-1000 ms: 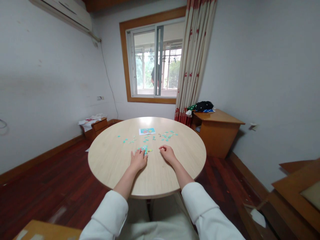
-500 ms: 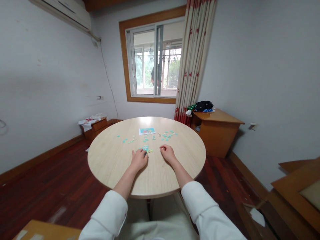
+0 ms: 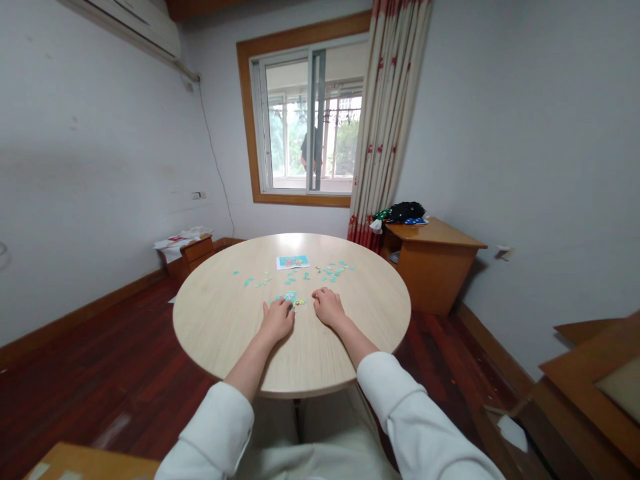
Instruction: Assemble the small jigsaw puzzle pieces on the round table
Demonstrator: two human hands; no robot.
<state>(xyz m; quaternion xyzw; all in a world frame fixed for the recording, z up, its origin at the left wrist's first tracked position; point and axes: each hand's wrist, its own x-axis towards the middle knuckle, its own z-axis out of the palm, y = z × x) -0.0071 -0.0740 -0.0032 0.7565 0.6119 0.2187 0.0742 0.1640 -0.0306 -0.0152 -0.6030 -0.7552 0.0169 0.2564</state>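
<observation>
A small joined patch of jigsaw puzzle (image 3: 291,296), turquoise with some yellow at its right end, lies on the round table (image 3: 320,363). My left hand (image 3: 278,320) rests palm down at the near edge of this patch, fingers apart and covering part of it. Just right of the patch, my right hand (image 3: 329,307) hovers low over or touches the tabletop with fingers bent and drawn together. Whatever may be between those fingertips is too small to make out. Loose puzzle pieces (image 3: 334,272) are scattered beyond both hands.
A picture card (image 3: 293,262) showing a turquoise scene lies past the pieces. Behind the table to the right stands a wooden desk (image 3: 435,267) with cloths on top. A low wooden cabinet (image 3: 197,250) with papers is at the left. Someone's figure shows through the window (image 3: 310,127).
My right hand has moved left, closer to the joined patch. My left hand stays in place on it. The whole view has shifted very slightly.
</observation>
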